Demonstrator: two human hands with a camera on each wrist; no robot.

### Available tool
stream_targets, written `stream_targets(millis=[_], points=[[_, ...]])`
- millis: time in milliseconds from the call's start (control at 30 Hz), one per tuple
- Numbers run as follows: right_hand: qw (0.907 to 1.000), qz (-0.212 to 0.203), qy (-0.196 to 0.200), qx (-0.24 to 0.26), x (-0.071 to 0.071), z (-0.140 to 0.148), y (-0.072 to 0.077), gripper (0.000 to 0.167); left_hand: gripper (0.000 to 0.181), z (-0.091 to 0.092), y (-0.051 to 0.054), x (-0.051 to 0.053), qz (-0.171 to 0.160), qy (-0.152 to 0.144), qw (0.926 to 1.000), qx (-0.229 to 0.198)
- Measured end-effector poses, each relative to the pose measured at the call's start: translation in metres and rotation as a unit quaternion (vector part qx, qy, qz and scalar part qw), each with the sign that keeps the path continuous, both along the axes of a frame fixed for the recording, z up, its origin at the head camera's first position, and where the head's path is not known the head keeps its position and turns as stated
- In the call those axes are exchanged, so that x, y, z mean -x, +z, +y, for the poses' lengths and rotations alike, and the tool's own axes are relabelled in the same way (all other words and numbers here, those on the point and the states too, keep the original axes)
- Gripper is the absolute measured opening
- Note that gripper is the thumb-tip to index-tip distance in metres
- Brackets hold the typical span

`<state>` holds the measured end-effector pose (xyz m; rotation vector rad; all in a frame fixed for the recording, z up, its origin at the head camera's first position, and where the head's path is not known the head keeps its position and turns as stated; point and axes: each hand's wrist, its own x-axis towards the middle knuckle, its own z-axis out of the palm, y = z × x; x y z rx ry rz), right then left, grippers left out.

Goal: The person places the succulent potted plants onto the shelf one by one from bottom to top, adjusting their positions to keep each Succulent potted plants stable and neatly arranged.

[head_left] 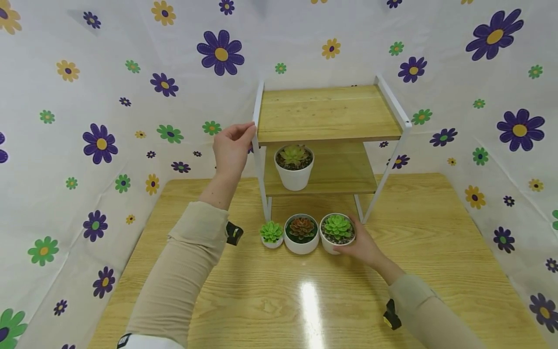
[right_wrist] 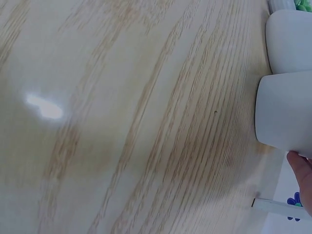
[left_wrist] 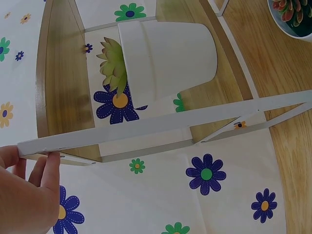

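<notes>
My left hand (head_left: 233, 148) pinches the upper front left corner of a two-tier shelf (head_left: 327, 114) with a white frame and wooden boards. In the left wrist view its fingertips lie on both sides of the white post (left_wrist: 146, 127). A potted succulent (head_left: 294, 177) in a tall white pot stands on the lower board. On the table, my right hand (head_left: 365, 248) holds the right side of a bright green potted succulent (head_left: 337, 228), thumb in front; some fingers are hidden behind the pot. The right wrist view shows the thumb against this white pot (right_wrist: 285, 112).
Left of the held pot, a reddish-brown succulent (head_left: 302, 228) in a white bowl and a small green succulent (head_left: 271, 232) stand in a row before the shelf. The wooden table (head_left: 244, 300) meets a flower-patterned cloth (head_left: 144, 111) behind and at the sides.
</notes>
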<state>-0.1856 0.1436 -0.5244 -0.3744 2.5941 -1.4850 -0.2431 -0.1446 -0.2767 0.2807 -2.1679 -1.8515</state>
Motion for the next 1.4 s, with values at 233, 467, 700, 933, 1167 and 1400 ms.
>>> stream_targets(millis=[233,467,700,933,1167,1400], points=[[0.9999,0.007,-0.011,-0.009,-0.003,0.003,0.005,0.099,0.024,-0.001,-0.001,0.001,0.002,-0.003,1.0,-0.002],[0.9995,-0.005,-0.013,-0.027,-0.006,0.005,0.013,0.101,0.024,0.0,-0.001,0.0,0.0,-0.003,1.0,-0.006],[0.9988,-0.014,-0.006,-0.046,-0.01,0.01,0.018,0.102,0.024,0.001,0.0,-0.001,0.001,-0.004,1.0,-0.008],[0.9989,-0.004,-0.006,-0.047,-0.011,0.014,0.024,0.1,0.024,0.001,0.001,-0.002,0.006,-0.003,0.9999,-0.009],[0.9986,0.006,-0.008,-0.052,-0.013,0.016,0.029,0.098,0.024,0.002,0.0,-0.001,0.008,-0.005,0.9999,-0.009],[0.9989,0.0,-0.01,-0.045,-0.017,0.017,0.038,0.098,0.024,0.002,-0.001,0.0,0.01,-0.005,0.9999,-0.012]])
